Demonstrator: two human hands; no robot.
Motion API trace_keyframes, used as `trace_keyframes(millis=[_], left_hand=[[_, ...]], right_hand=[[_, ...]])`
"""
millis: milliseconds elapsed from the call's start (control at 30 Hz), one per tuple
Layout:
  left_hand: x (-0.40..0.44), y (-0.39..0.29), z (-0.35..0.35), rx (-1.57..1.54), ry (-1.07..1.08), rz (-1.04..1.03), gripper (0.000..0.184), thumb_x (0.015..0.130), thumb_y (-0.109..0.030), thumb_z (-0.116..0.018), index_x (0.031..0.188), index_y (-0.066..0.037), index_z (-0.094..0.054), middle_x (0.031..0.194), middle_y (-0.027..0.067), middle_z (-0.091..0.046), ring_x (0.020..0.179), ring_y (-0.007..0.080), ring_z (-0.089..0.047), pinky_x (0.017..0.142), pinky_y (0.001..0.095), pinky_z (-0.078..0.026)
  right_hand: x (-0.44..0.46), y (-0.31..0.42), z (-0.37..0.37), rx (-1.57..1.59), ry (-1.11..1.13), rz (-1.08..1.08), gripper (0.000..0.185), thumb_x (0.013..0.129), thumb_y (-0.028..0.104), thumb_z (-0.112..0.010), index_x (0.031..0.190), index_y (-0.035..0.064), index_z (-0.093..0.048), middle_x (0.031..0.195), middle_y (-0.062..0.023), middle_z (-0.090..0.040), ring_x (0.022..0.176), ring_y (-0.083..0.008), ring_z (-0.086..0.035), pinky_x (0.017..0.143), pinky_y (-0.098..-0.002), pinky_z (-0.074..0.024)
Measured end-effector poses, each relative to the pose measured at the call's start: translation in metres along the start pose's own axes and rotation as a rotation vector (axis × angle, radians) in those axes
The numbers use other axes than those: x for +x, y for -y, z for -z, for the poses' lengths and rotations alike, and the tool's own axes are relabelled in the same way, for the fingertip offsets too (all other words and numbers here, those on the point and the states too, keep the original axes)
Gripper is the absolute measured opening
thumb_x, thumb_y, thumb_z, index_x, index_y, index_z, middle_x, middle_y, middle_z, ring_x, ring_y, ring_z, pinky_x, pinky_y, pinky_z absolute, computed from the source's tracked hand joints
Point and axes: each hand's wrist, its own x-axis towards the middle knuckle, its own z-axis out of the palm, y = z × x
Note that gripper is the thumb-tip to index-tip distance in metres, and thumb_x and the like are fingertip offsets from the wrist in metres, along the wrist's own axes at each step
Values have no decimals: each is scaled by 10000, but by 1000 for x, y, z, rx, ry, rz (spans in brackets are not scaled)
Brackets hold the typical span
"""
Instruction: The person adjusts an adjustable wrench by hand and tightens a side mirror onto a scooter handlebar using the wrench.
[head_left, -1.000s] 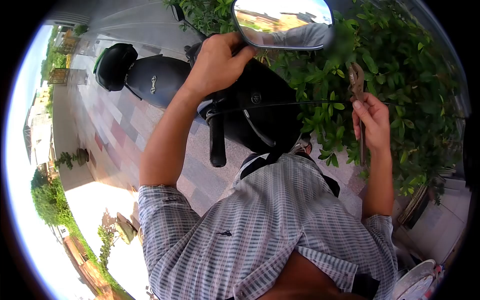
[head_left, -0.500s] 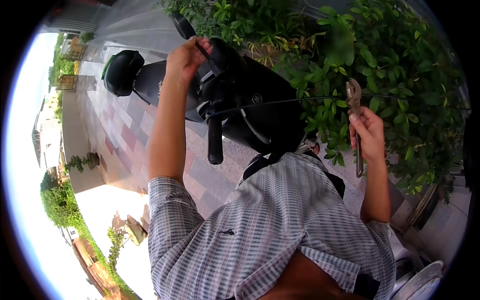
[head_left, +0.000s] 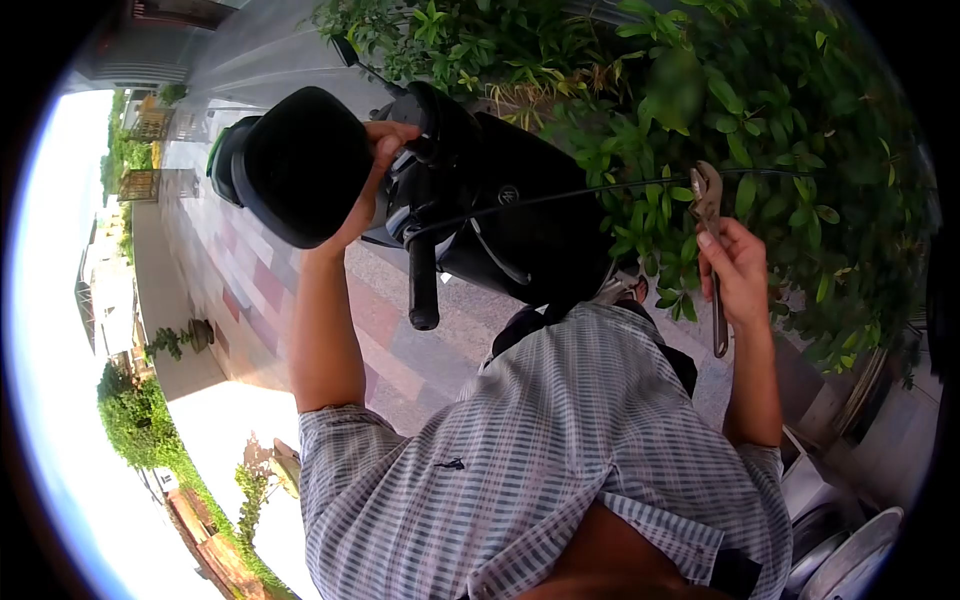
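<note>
A black rear-view mirror [head_left: 305, 165], its broad face toward me, is at my left hand [head_left: 365, 190]. The fingers close around its stem beside the scooter's handlebar; whether the stem is still joined there is hidden. My right hand [head_left: 738, 265] grips an adjustable wrench [head_left: 708, 200] by its handle, jaw end up, apart from the scooter. Between the hands stands the black scooter [head_left: 540, 210], with its rubber handlebar grip [head_left: 424, 285] pointing toward me. A thin black cable [head_left: 560, 195] runs from near the handlebar past the wrench.
Leafy bushes [head_left: 760, 120] crowd the far and right side. A second mirror [head_left: 345, 50] sticks out beyond the handlebar. Paving tiles [head_left: 385, 330] lie under the scooter. A potted plant [head_left: 200, 335] is at the left, and round metal-looking objects [head_left: 850, 560] are at lower right.
The mirror has turned so that its broad face shows, and now sits farther left and nearer to me. My left hand has moved down with it. The right hand and wrench stay almost still.
</note>
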Motion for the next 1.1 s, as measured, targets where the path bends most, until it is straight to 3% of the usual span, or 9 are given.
trace_keyframes(millis=[67,167,300,500,633,833,900,1000,1100], left_hand=[[-25,41,8,-391,-146,38,208,1060,-127,-529,1169,15,-635,1231,201,-683,1206,316,-632,1071,421,-469],[-29,90,7,-1066,-303,253,254,1055,-161,-546,1196,33,-629,1274,239,-653,1216,379,-629,1071,482,-492],[14,148,-3,-1358,-302,455,297,1070,-199,-517,1225,46,-580,1196,207,-676,1094,327,-668,1016,465,-524],[91,133,-30,-1112,-127,726,281,1087,-201,-470,1158,49,-578,1117,155,-698,930,240,-675,920,424,-545],[94,137,-35,-1072,-104,730,273,1083,-209,-485,1174,30,-580,1135,159,-697,911,242,-681,925,424,-545],[24,156,-12,-1413,-418,508,302,1070,-224,-523,1239,23,-566,1211,209,-662,1082,310,-643,1002,490,-508],[-12,111,-19,-1309,-528,408,298,1070,-207,-524,1267,11,-575,1282,217,-637,1165,332,-615,1002,477,-513],[-42,79,-31,-1109,-504,181,293,1058,-187,-553,1286,-7,-587,1301,211,-638,1190,342,-609,1003,450,-511],[-33,58,-31,-565,-284,-7,312,1062,-198,-548,1312,-21,-609,1269,183,-670,1211,294,-623,1057,441,-466]], right_hand=[[-1,-3,3,0,-16,-7,188,1003,158,-647,1057,-18,-607,640,-11,-562,427,-69,-471,378,-226,-355],[-4,-8,6,-14,-36,-29,187,1002,156,-646,1061,-18,-608,638,-10,-562,427,-69,-474,380,-226,-358],[-7,-9,2,-32,-37,-49,185,1001,148,-643,1069,-20,-610,639,-8,-564,430,-67,-474,385,-226,-362],[-11,-5,-3,-79,-45,-47,185,998,139,-644,1074,-26,-613,641,-4,-562,442,-59,-471,398,-224,-368],[-16,-8,-4,-74,-65,-45,185,997,138,-646,1073,-27,-614,642,-4,-561,448,-55,-469,401,-223,-368],[-21,-18,9,-82,-109,-53,190,1003,188,-647,1064,13,-604,630,0,-541,435,-74,-471,391,-230,-362],[-20,-20,12,-72,-127,-57,178,1003,189,-647,1047,22,-604,633,1,-541,434,-74,-470,391,-231,-361],[-16,-19,15,-53,-154,-54,182,1003,160,-645,1059,-9,-611,636,-4,-548,433,-70,-467,390,-230,-355],[-13,-17,5,-53,-163,-69,188,1003,144,-642,1069,-29,-613,638,-10,-551,430,-71,-463,388,-234,-348]])
